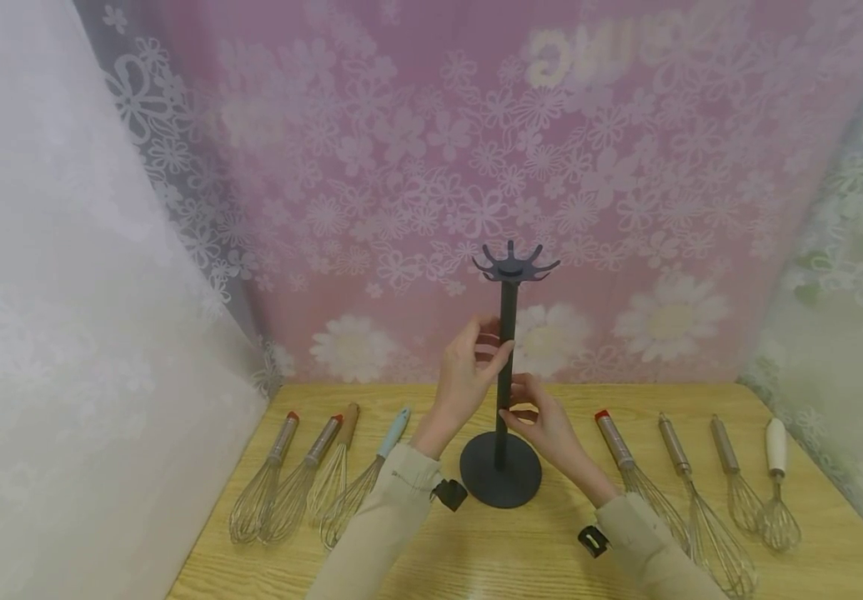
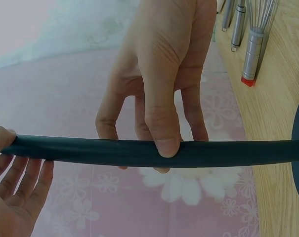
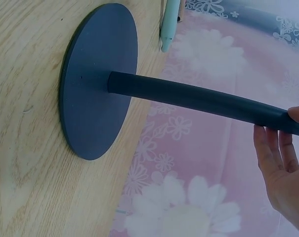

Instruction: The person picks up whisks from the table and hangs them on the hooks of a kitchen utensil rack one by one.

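A dark utensil stand [image 1: 504, 383] with a round flat base [image 1: 501, 492] and a crown of curved hooks [image 1: 509, 268] stands upright on the table. My left hand [image 1: 469, 375] pinches its pole about midway up, thumb in front and fingers behind. Lower on the same pole, my right hand [image 1: 547, 423] holds it between thumb and fingers. In the left wrist view the pole [image 2: 228, 153] runs sideways, with the right hand [image 2: 164, 74] nearer the base and the left hand [image 2: 16, 192] at the frame's edge. The right wrist view shows the base [image 3: 97, 113] flat on the wood.
Several whisks lie left of the stand, among them one with a light blue handle [image 1: 393, 432] and one with a brown handle [image 1: 348, 423]. To the right lie several more, including a white-handled whisk [image 1: 776, 450]. A flowered cloth [image 1: 431, 208] hangs behind the wooden table [image 1: 431, 567].
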Motion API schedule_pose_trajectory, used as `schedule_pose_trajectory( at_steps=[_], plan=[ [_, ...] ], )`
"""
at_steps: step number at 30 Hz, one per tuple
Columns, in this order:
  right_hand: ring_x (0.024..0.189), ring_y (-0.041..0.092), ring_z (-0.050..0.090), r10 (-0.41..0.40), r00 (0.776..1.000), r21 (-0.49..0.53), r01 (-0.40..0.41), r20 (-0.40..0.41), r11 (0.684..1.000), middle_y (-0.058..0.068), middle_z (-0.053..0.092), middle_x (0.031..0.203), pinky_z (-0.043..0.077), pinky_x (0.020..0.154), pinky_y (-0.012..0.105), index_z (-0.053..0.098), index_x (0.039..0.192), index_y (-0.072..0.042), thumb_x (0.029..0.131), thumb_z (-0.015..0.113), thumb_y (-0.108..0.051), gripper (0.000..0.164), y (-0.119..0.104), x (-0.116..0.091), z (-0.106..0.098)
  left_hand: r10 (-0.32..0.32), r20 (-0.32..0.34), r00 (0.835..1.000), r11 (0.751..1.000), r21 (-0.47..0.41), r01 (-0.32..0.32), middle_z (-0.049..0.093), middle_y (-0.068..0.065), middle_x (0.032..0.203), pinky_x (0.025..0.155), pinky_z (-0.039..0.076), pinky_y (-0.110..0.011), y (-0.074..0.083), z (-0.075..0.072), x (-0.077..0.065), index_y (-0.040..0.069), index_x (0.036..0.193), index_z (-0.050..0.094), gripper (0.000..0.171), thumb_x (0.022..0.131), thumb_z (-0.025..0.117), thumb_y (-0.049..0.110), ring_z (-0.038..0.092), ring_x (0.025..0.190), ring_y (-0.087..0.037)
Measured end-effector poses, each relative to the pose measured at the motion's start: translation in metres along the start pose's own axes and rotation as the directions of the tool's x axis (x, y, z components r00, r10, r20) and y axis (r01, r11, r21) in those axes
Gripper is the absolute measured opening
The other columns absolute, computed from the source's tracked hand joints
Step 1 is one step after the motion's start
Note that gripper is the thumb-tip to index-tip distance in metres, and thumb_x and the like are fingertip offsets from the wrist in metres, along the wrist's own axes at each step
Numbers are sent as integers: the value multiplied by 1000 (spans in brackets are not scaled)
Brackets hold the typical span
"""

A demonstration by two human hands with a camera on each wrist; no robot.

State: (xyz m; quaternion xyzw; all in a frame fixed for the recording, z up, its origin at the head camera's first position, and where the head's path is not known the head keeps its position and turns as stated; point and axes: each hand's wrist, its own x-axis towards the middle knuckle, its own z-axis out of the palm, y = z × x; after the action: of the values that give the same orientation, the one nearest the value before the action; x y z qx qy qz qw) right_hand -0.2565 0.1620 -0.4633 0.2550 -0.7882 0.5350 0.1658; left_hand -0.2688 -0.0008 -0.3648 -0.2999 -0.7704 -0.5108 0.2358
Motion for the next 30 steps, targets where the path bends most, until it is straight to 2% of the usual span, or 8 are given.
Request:
schedule_pose_trajectory(
  at_steps=[3, 7, 10, 14, 17, 20, 30],
  plan=[
    [96, 36, 68, 3, 1000, 17, -3, -3, 1000, 17, 69, 103, 61, 82, 33, 54, 130, -3, 90, 73, 5, 45, 0, -1, -1, -4, 1, 1000, 1000, -4, 4, 68, -8, 112, 82, 59, -22, 1, 0, 0, 8, 126, 58, 30, 100, 67, 19, 70, 98, -20],
    [95, 37, 68, 0, 1000, 16, 0, -12, 1000, 18, 69, 103, 62, 81, 33, 54, 130, -3, 88, 74, 6, 47, 0, -2, -1, 3, 0, 1000, 1000, -13, -3, 68, -8, 112, 82, 61, -29, 0, 1, 0, 8, 126, 58, 30, 100, 67, 18, 70, 99, -22],
    [94, 37, 68, -3, 1000, 8, 3, -17, 1000, 18, 68, 104, 62, 80, 33, 54, 130, -4, 88, 74, 7, 48, -1, -3, -1, 9, -2, 1000, 1000, -13, -9, 68, -8, 112, 82, 61, -28, 1, 1, -1, 8, 126, 58, 30, 99, 67, 18, 71, 98, -21],
    [92, 39, 68, -31, 999, -7, 31, -35, 1000, 19, 68, 108, 63, 78, 38, 52, 131, -3, 87, 75, 8, 51, -2, -4, 1, 10, -4, 1000, 1000, -14, -10, 68, -7, 112, 82, 60, -26, 2, 1, -2, 8, 126, 58, 31, 99, 68, 18, 70, 97, -20],
    [91, 39, 68, -46, 997, -15, 45, -54, 999, 21, 68, 109, 62, 76, 43, 53, 131, -2, 86, 75, 9, 52, -2, -5, 3, 14, -6, 1000, 1000, -27, -14, 68, -8, 112, 81, 61, -31, 2, 1, -3, 8, 127, 58, 31, 99, 68, 18, 71, 97, -22],
    [92, 38, 68, -32, 998, -21, 31, -62, 999, 20, 67, 110, 62, 77, 43, 53, 130, -3, 85, 75, 9, 51, -3, -7, 4, 27, -13, 1000, 999, -32, -28, 68, -9, 112, 81, 62, -32, 0, 2, -4, 8, 127, 58, 31, 99, 69, 18, 71, 97, -24],
    [92, 37, 68, -39, 997, -59, 35, -66, 998, 19, 66, 110, 62, 78, 41, 55, 129, -3, 84, 75, 12, 51, -8, -9, 4, 57, -25, 998, 998, 3, -57, 69, -8, 111, 80, 59, -22, -2, 1, -5, 8, 125, 59, 32, 98, 70, 17, 72, 95, -18]
  ],
)
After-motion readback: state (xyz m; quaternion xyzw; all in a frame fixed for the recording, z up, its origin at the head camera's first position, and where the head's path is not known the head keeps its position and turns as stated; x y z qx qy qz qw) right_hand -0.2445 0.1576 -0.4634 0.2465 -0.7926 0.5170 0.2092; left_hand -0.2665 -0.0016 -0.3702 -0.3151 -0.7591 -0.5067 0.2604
